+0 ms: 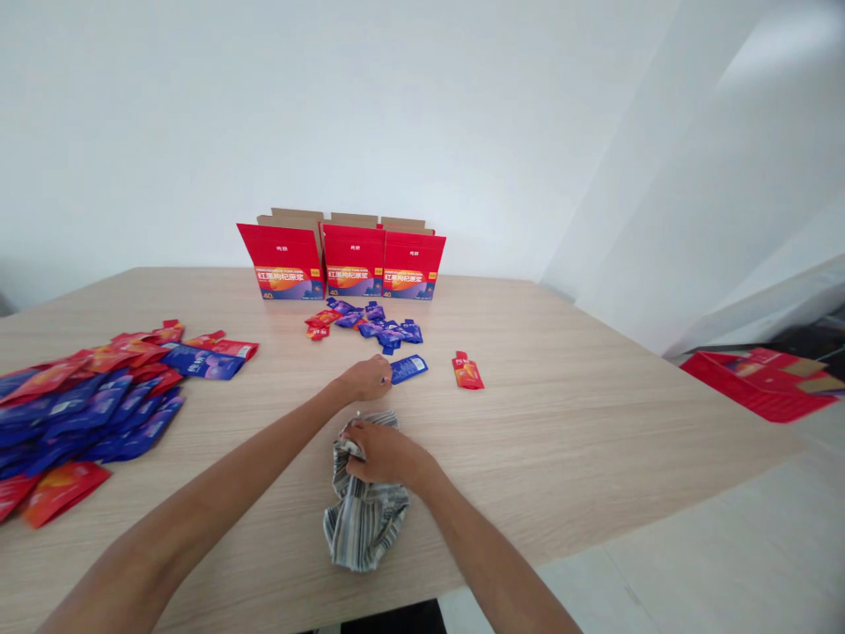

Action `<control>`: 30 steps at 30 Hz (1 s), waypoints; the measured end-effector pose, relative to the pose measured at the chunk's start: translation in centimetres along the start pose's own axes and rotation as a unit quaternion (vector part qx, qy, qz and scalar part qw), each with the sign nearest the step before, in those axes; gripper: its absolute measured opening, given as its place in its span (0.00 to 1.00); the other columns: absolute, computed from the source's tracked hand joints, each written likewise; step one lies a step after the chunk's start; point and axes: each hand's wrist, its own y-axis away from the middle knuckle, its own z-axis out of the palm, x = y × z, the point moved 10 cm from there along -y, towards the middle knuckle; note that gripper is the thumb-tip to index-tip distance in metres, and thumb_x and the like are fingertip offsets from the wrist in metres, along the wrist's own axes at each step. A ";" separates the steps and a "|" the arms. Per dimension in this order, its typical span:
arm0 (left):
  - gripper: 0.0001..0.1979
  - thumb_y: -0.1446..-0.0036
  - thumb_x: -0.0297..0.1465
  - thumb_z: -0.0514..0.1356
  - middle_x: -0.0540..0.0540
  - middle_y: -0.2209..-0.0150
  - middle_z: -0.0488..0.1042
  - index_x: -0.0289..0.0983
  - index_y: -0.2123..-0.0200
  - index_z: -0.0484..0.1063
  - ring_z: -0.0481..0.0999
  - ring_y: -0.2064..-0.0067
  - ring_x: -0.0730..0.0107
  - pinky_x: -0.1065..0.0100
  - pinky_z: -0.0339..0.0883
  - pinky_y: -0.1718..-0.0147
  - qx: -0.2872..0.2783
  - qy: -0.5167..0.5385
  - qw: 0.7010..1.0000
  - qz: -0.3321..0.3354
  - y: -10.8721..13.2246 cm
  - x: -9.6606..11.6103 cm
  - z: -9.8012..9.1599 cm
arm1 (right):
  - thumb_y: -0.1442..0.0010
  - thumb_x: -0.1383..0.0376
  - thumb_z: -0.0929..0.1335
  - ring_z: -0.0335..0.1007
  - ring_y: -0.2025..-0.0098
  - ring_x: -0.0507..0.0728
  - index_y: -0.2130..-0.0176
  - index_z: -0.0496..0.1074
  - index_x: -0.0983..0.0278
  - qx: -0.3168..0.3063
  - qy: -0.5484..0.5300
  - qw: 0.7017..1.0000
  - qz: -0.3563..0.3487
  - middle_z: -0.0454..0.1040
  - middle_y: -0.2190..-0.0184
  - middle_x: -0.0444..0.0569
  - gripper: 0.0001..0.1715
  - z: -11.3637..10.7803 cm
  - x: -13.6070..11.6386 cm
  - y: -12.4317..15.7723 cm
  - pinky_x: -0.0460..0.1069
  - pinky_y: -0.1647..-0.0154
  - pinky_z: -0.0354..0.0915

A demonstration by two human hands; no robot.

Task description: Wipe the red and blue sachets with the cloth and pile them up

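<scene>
My left hand (364,379) reaches across the wooden table (594,423) with its fingers closed on the near end of a blue sachet (409,368) that lies flat. My right hand (383,451) is closed on a grey striped cloth (363,519) that lies bunched on the table close to me. A single red-orange sachet (467,371) lies just right of the blue one. Beyond them sits a small heap of blue and red sachets (370,322).
Three open red cartons (343,260) stand in a row at the table's far side against the white wall. A big pile of blue and red sachets (92,396) covers the left of the table. Flattened red cartons (766,380) lie at the right, off the table.
</scene>
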 end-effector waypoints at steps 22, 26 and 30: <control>0.12 0.51 0.27 0.65 0.41 0.58 0.79 0.40 0.60 0.75 0.77 0.54 0.50 0.61 0.66 0.57 -0.006 -0.087 0.983 -0.159 1.7 -3.9 -3.8 | 0.42 0.64 0.69 0.72 0.54 0.58 0.54 0.72 0.64 -0.036 -0.007 0.999 0.006 0.75 0.54 0.51 0.15 -0.1 0.0 0.2 0.49 0.55 0.65; 0.07 0.45 0.29 0.61 0.43 0.63 0.79 0.41 0.61 0.73 0.78 0.59 0.54 0.64 0.64 0.62 0.037 -0.085 0.978 -0.186 4.4 -3.7 -5.1 | 0.42 0.64 0.68 0.73 0.55 0.58 0.54 0.72 0.63 -0.007 0.005 0.997 0.077 0.76 0.54 0.52 0.15 -1.0 1.5 0.4 0.49 0.56 0.64; 0.04 0.42 0.31 0.59 0.47 0.67 0.76 0.40 0.62 0.68 0.76 0.64 0.62 0.66 0.63 0.64 0.135 0.019 0.980 -0.144 7.0 -2.5 -6.1 | 0.40 0.63 0.66 0.74 0.51 0.62 0.53 0.73 0.66 0.028 0.021 0.977 0.209 0.76 0.52 0.57 0.16 -2.4 4.8 1.3 0.51 0.54 0.64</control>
